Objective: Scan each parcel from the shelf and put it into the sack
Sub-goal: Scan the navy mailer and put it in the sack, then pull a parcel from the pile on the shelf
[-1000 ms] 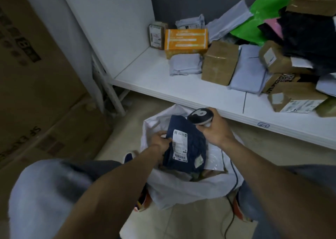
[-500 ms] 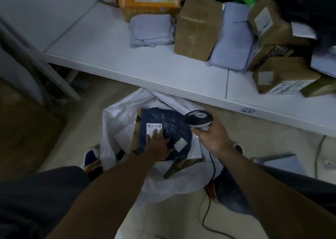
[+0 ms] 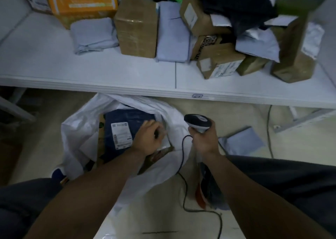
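Inside the white plastic sack (image 3: 76,129), left grip (image 3: 149,137) curls on the dark-blue labelled mailer (image 3: 120,122), apparently stowing it; right grip (image 3: 203,138) clamps the grey corded scanner (image 3: 197,121). Next, likely: let go, reach the white shelf (image 3: 91,75).

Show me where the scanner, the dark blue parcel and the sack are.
scanner (image 3: 197,120): head view, on its dark top.
dark blue parcel (image 3: 127,117): head view, on the wrap above its label.
sack (image 3: 78,129): head view, on its white left wall.

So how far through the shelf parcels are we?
Done: a dark blue parcel lies in the white sack. In hand: the left hand is curled at its edge, the right hand grips the scanner. Left: the shelf holds many parcels, including a brown box and grey mailers.
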